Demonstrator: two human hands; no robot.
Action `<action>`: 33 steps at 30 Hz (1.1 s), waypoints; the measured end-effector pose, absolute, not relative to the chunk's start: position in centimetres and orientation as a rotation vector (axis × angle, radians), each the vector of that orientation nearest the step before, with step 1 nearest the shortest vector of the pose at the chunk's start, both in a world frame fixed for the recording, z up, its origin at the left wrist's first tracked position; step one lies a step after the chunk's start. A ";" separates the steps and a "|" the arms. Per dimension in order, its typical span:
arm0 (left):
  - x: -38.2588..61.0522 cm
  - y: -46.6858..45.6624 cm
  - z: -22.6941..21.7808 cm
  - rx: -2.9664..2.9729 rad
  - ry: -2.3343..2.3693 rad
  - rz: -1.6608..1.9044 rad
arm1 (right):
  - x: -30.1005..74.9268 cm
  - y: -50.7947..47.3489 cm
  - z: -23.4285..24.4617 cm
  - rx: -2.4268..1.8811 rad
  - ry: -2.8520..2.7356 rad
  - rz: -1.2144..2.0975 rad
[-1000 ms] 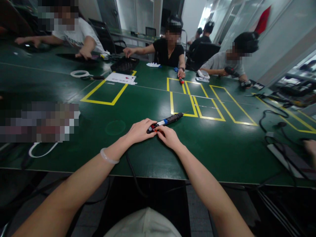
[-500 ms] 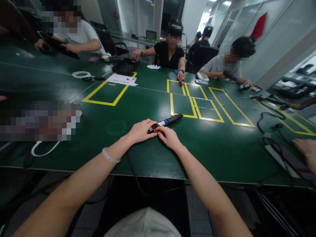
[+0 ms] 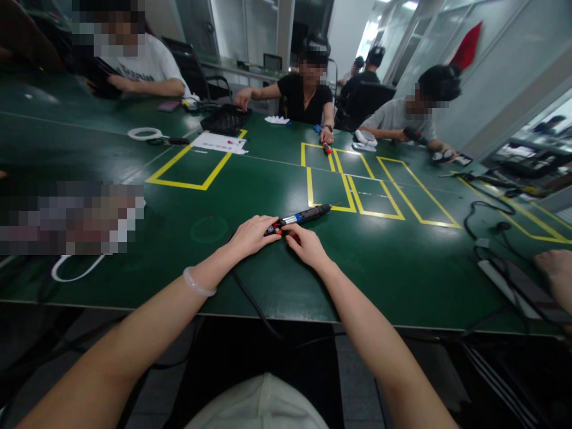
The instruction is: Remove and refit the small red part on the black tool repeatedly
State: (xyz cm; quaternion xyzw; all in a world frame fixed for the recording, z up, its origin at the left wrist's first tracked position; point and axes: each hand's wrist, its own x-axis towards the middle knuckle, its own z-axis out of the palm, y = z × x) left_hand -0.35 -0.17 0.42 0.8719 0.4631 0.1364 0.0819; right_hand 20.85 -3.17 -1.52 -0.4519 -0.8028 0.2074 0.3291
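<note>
An electric screwdriver [image 3: 308, 214] with a black nose, a blue band and a silver section lies low over the green table [image 3: 384, 268], its thin bit pointing right and away from me. My left hand [image 3: 254, 233] is closed over its rear end, and the fingers hide part of it. Small red and orange parts show between my hands. With bent fingers, my right hand [image 3: 307, 243] grips the near side of the screwdriver's body. A black cable [image 3: 252, 302] runs from under my left forearm over the table's near edge.
Yellow tape frames [image 3: 331, 208] mark the table ahead. Beyond are a black basket [image 3: 226, 119], a paper sheet [image 3: 218, 143] and a white ring [image 3: 144, 134]. Co-workers sit opposite, one with a hand on a red object [image 3: 327, 148]. Cables and a power strip [image 3: 507, 286] lie right.
The view shifts slightly left. My hands and the screwdriver stay nearly in place. At the far left, a co-worker's dark object has been drawn closer to their body.
</note>
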 end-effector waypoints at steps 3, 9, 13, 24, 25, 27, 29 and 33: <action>-0.7 0.2 0.5 2.597 1.379 0.463 | 21.1 -3.2 -1.4 -1.195 -2.068 0.545; -1.8 1.3 0.6 2.555 1.439 0.432 | 21.6 -2.8 -1.5 -1.212 -2.020 0.554; -3.6 3.0 0.1 2.541 1.501 0.439 | 21.9 -2.6 -1.5 -1.199 -1.987 0.583; -11.8 7.6 0.3 2.253 2.094 0.436 | 22.1 -2.7 -1.4 -1.187 -1.967 0.631; -12.4 7.7 0.4 2.197 2.174 0.421 | 22.1 -2.7 -1.4 -1.189 -1.966 0.632; -13.5 8.0 0.7 2.098 2.315 0.380 | 22.1 -2.7 -1.4 -1.190 -1.969 0.630; -14.6 8.2 0.9 2.024 2.416 0.350 | 22.1 -2.6 -1.5 -1.189 -1.975 0.634; -16.5 8.4 1.2 1.847 2.571 0.335 | 22.0 -2.6 -1.5 -1.195 -1.988 0.645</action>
